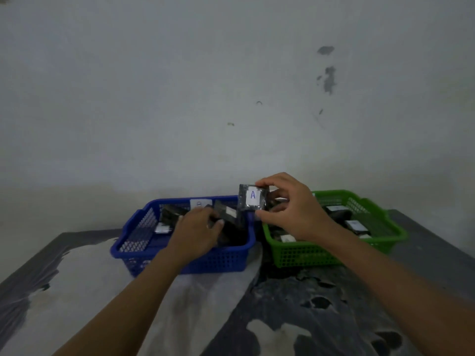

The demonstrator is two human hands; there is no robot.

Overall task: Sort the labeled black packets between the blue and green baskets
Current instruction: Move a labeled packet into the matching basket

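A labelled black packet is held up between two plastic baskets while the other hand reaches into the blue one.

A flat black plastic packet with a white label marked "A" (252, 197) is pinched upright by the right hand (290, 209), thumb at its lower edge and fingertips along its top, above the gap between the baskets. The left hand (199, 228) is lowered into the blue perforated plastic basket (185, 260), its fingers curled over a dark packet (218, 222) among the heap there; whether it is actually gripped cannot be told. Just beside, to the right, a green perforated plastic basket (334, 253) is seen with more white-labelled black packets (357, 226) inside. Both baskets are set on a grey-and-white mottled tabletop (77, 291) against a pale stained wall (180, 86).
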